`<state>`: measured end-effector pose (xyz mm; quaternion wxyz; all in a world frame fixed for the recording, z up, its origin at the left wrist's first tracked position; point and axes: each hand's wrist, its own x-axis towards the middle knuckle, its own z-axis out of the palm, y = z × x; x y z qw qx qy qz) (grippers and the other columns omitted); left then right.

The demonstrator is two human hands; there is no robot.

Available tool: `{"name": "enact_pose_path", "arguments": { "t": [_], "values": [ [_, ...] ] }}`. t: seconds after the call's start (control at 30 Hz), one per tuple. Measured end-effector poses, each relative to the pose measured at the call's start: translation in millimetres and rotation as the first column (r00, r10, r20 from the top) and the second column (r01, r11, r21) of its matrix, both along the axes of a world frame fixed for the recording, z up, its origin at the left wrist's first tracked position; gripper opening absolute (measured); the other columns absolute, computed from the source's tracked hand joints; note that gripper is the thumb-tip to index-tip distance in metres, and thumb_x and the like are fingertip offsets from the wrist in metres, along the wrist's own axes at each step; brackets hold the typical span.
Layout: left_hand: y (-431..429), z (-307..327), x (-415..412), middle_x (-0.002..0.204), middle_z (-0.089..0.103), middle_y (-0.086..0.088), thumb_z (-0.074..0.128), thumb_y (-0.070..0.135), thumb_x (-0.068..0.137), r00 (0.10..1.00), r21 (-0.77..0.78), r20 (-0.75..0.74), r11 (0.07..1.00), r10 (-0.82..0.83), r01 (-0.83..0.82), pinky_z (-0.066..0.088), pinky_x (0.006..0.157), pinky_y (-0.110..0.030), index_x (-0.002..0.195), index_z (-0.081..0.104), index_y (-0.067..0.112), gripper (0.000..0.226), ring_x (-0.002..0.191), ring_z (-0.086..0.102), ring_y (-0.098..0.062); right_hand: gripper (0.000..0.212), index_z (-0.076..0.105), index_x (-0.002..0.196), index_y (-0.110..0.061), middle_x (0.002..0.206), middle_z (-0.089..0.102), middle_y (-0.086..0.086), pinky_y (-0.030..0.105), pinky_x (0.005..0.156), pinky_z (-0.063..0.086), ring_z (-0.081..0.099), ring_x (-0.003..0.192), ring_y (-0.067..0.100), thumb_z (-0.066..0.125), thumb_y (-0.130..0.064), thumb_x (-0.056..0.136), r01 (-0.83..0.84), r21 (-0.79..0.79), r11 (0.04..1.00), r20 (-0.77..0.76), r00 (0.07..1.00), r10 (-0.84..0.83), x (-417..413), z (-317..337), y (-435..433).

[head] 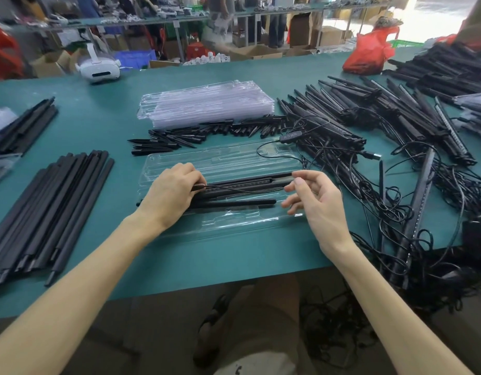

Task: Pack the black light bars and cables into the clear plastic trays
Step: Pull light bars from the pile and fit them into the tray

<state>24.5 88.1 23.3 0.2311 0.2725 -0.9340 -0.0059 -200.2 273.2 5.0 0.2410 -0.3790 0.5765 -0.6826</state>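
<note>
A clear plastic tray [234, 161] lies open on the green table in front of me. A black light bar [247, 182] sits in its middle slots, and a thinner black rod [234, 203] lies just below it. My left hand [171, 193] presses on the left end of the bars and pinches a thin black cable [234, 187] that runs across them. My right hand [312, 201] hovers at the tray's right end, fingers apart, thumb and forefinger near the cable's loop. The cable continues to an inline controller [286, 137] beyond the tray.
A stack of empty clear trays [206, 104] lies behind. Short black spikes [196, 136] are strewn between them. Black rods [52, 201] lie at the left. Piles of light bars with tangled cables [382, 147] fill the right. A white headset [98, 67] and red bag [369, 52] sit at the far edge.
</note>
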Motion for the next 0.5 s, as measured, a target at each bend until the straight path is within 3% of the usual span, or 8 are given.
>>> {"name": "enact_pose_path", "arguments": {
  "t": [0.13, 0.33, 0.5],
  "values": [
    [1.0, -1.3, -2.1, 0.099, 0.063, -0.006, 0.069, 0.009, 0.093, 1.000, -0.020, 0.000, 1.000, -0.013, 0.013, 0.050, 0.086, -0.042, 0.101, 0.070, 0.008, 0.009, 0.097, 0.058, -0.027, 0.016, 0.059, 0.116, -0.009, 0.095, 0.069, 0.011, 0.025, 0.058, 0.055, 0.071, 0.070, 0.023, 0.054, -0.016, 0.104, -0.006, -0.005, 1.000, 0.005, 1.000, 0.006, -0.1, -0.5, 0.1],
    [-6.9, -3.6, -0.5, 0.097, 0.058, 0.003, 0.070, 0.005, 0.092, 0.998, 0.128, -0.048, 0.991, -0.040, 0.046, 0.049, 0.091, -0.039, 0.102, 0.070, 0.011, 0.012, 0.097, 0.054, -0.019, 0.015, 0.060, 0.116, -0.009, 0.094, 0.070, 0.010, 0.026, 0.058, 0.055, 0.071, 0.070, 0.023, 0.054, -0.016, 0.104, -0.008, -0.005, 1.000, 0.007, 1.000, 0.008, 0.0, -0.6, -0.4],
    [-7.9, -5.8, -0.8, 0.094, 0.054, 0.008, 0.069, 0.007, 0.093, 0.997, 0.146, -0.070, 0.988, -0.043, 0.053, 0.048, 0.089, -0.037, 0.102, 0.069, 0.016, 0.013, 0.095, 0.052, -0.016, 0.015, 0.060, 0.116, -0.009, 0.093, 0.070, 0.010, 0.026, 0.058, 0.055, 0.071, 0.070, 0.024, 0.054, -0.015, 0.103, -0.008, 0.001, 1.000, 0.002, 1.000, 0.008, 0.3, -1.1, 0.0]
  ]
}}
